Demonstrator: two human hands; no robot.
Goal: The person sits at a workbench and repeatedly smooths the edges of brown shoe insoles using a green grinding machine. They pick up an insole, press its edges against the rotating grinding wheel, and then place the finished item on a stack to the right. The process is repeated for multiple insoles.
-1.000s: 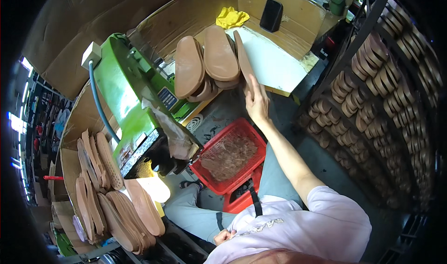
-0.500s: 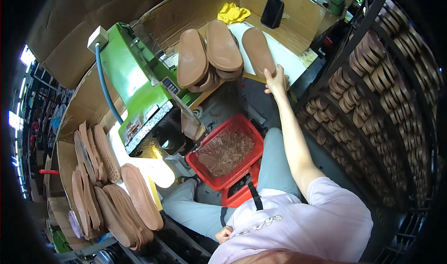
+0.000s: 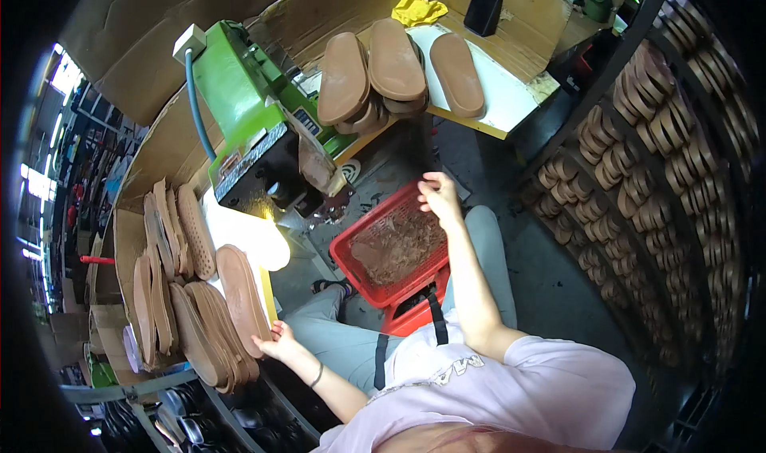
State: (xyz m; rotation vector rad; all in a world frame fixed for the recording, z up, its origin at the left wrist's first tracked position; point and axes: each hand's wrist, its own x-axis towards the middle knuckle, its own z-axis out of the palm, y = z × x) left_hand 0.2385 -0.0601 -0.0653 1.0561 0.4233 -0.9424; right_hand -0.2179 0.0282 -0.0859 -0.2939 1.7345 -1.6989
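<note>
At the left, my left hand [image 3: 277, 341] has its thumb on the lower end of a brown shoe sole [image 3: 242, 293], the other fingers along its edge. This sole leans at the front of several stacked soles [image 3: 209, 333]. Over the red plastic basket [image 3: 351, 281] my right hand [image 3: 440, 197] hangs with loosely bent fingers, nothing visible in it. Beyond it, a single brown sole [image 3: 457, 74] lies flat on the white tabletop [image 3: 504, 106]. To its left sit two piles of footbeds, topped by a left footbed [image 3: 345, 74] and a right footbed [image 3: 396, 58].
A green machine [image 3: 239, 94] with a lit lamp [image 3: 259, 245] stands between the two table parts. Brown scraps [image 3: 395, 249] fill the basket. A yellow cloth [image 3: 419, 8] and dark phone [image 3: 483, 10] are at the back. Racks of soles [image 3: 630, 158] rise at right.
My right hand has let go of the single sole on the white tabletop and drawn back over the basket. From my lap, my left hand has moved out to the sole at left.
</note>
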